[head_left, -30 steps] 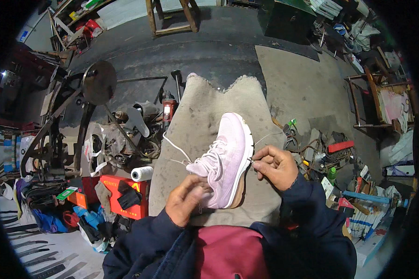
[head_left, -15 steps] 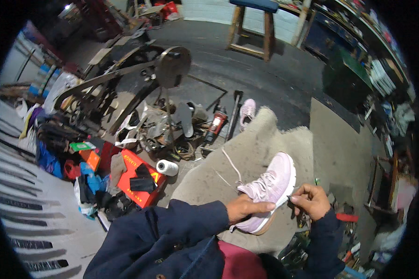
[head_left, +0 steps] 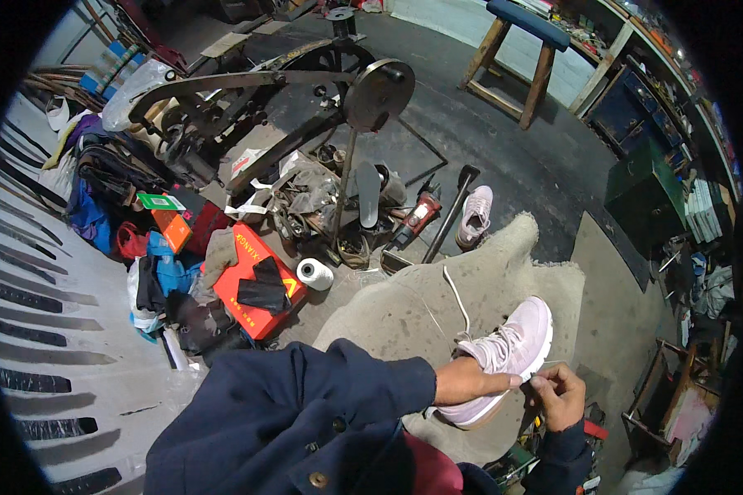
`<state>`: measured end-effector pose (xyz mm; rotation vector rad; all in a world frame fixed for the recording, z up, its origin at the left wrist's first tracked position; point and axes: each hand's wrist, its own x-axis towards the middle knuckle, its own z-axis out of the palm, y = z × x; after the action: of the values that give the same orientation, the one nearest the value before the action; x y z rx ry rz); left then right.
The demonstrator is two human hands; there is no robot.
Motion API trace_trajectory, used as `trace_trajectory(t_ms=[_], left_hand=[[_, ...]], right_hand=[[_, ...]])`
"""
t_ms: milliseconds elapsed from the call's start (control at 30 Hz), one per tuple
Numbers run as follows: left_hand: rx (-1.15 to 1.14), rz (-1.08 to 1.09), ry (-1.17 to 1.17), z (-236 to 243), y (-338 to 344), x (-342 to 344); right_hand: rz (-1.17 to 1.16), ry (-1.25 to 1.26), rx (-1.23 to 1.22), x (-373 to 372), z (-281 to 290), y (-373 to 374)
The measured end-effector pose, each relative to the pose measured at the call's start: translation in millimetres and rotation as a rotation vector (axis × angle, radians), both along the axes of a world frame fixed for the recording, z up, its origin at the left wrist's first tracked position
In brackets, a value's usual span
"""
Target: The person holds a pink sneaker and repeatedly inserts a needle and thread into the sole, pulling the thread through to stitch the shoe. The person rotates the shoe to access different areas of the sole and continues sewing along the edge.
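Observation:
A pale pink sneaker with a white sole rests across the beige fabric on my lap, its toe pointing away to the right. My left hand grips it around the heel and side, thumb along the sole's edge. At that white edge, my right hand is closed in a pinch, fingertips by my left thumb. Whatever small thing the pinch holds is mostly hidden. A loose pale lace trails from the shoe over the fabric. The matching pink sneaker sits on the floor beyond my lap.
An iron sewing machine with a big wheel stands ahead left. Near it lie a red power tool, a hammer-like bar, a white thread spool and an orange shoebox. A wooden stool and a green box stand farther off.
The view has shifted, so the surroundings sit differently in it. My left hand still holds the sneaker, and my right hand remains pinched at the sole's edge, now closer to my left thumb.

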<state>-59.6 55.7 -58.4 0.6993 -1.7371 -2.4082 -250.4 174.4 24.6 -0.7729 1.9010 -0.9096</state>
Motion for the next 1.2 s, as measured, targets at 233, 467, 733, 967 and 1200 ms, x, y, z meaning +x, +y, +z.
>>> trace_trajectory(t_ms=[233, 467, 733, 967, 1200], left_hand=[[-0.068, 0.072, 0.135, 8, 3, 4], [-0.078, 0.033, 0.13, 10, 1, 6], [-0.196, 0.04, 0.061, 3, 7, 3], [0.025, 0.018, 0.022, 9, 3, 7], [0.469, 0.051, 0.195, 33, -2, 1]], right_hand=[[0.166, 0.468, -0.144, 19, 0, -6], [0.086, 0.485, -0.043, 15, -16, -6], [0.115, 0.857, 0.059, 2, -34, 15], [-0.141, 0.313, -0.198, 1, -41, 66], [-0.282, -0.97, -0.444, 42, -34, 37]])
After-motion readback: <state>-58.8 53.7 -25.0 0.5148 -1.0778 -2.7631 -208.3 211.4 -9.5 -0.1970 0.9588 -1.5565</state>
